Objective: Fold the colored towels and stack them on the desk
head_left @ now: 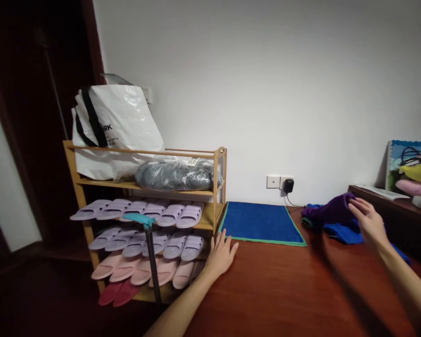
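Note:
My left hand (221,252) lies with its fingers spread on the left edge of the reddish-brown table (266,290), by the near left corner of a blue cloth (259,222). That cloth is spread flat against the wall and has a green border. On the right, my right hand (369,220) pinches the upper edge of a purple cloth (330,209), lifting part of it. Crumpled blue cloths (344,232) lie beneath and beside the purple one.
Left of the table stands a wooden shoe rack (217,187) with rows of slippers (171,213), a plastic-wrapped bundle (175,175) and a white bag (126,117). A teal-topped pole (152,262) stands before it. A black plug (288,186) sits in the wall socket. A dark raised ledge (389,201) borders the right side.

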Motion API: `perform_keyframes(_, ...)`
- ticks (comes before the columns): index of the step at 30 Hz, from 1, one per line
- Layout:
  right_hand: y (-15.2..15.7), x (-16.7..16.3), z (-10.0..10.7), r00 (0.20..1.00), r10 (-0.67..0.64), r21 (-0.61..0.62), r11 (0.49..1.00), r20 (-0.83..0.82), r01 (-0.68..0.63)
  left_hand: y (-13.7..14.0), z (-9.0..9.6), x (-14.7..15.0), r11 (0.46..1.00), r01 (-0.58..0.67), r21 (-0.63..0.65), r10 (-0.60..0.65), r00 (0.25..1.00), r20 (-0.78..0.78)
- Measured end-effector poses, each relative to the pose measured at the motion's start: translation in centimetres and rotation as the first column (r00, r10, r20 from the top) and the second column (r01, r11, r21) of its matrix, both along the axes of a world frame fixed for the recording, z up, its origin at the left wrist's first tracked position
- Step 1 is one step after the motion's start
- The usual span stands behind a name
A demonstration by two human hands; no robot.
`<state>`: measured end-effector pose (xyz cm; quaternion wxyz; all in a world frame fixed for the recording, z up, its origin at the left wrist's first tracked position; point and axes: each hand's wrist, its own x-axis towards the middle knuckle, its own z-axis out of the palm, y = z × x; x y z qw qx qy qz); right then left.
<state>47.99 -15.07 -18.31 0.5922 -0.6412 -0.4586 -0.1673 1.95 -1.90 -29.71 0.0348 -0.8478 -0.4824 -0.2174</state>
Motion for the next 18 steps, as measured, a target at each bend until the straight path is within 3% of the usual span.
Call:
perform_keyframes(3,-3.4,-5.0,2.9,0.983,0.183,-0.058,0.982,-0.003,-0.182,0.2,-0.2,-0.1,0.998,0.05,0.036,-0.053,0.994,0.092)
perform_keyframes(6,-7.4,-11.5,4.1,0.911,0.413,-0.233,0.883,-0.027,-0.407,0.0,0.2,-0.2,0.991,0.118,0.065,-0.128,0.976,0.178)
perform_keyframes(8,-9.7,-15.7,4.1,0.825,0.563,-0.404,0.743,-0.052,-0.533,-0.6,0.8,0.0,0.98,0.187,0.072,-0.198,0.959,0.201)
perform_keyframes(10,-11.3,-18.8,3.4,0.691,0.717,-0.596,0.517,-0.091,-0.614,-1.6,1.4,0.3,0.958,0.277,0.077,-0.287,0.932,0.221)
perform_keyframes(11,-11.7,-19.6,2.7,0.645,0.757,-0.666,0.429,-0.103,-0.61,-2.4,1.8,0.6,0.944,0.32,0.076,-0.329,0.915,0.232)
perform_keyframes(12,-11.9,-20.0,1.9,0.629,0.77,-0.715,0.384,-0.101,-0.585,-3.4,2.2,0.9,0.931,0.357,0.072,-0.364,0.899,0.245)
perform_keyframes(13,-11.9,-19.8,0.9,0.647,0.757,-0.747,0.382,-0.084,-0.545,-4.6,2.6,1.2,0.92,0.385,0.066,-0.389,0.884,0.261)
perform_keyframes(16,-11.0,-17.8,-3.1,0.786,0.617,-0.809,0.481,0.037,-0.339,-8.8,4.0,1.8,0.893,0.446,0.054,-0.439,0.839,0.321)
perform_keyframes(18,-10.2,-16.4,-5.8,0.806,0.576,-0.868,0.461,0.135,-0.184,-12.0,4.9,1.7,0.834,0.55,0.046,-0.533,0.781,0.326)
